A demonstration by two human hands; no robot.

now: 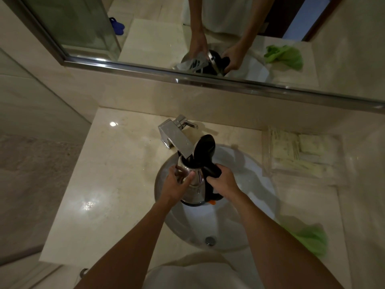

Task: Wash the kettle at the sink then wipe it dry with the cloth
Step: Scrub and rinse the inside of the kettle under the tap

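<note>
A steel kettle (194,187) with a black handle and its black lid flipped open is held over the white sink (256,178), its mouth right under the chrome tap (177,138). My right hand (223,180) grips the black handle. Curled round the steel body near the spout is my left hand (177,184). A green cloth (310,238) lies crumpled on the counter to the right of the sink. I cannot tell whether water is running.
The marble counter (108,180) surrounds the sink. A clear tray of packaged toiletries (300,153) sits at the back right. A mirror (208,38) above the backsplash reflects my hands and the kettle. The sink's drain (210,240) lies near the front edge.
</note>
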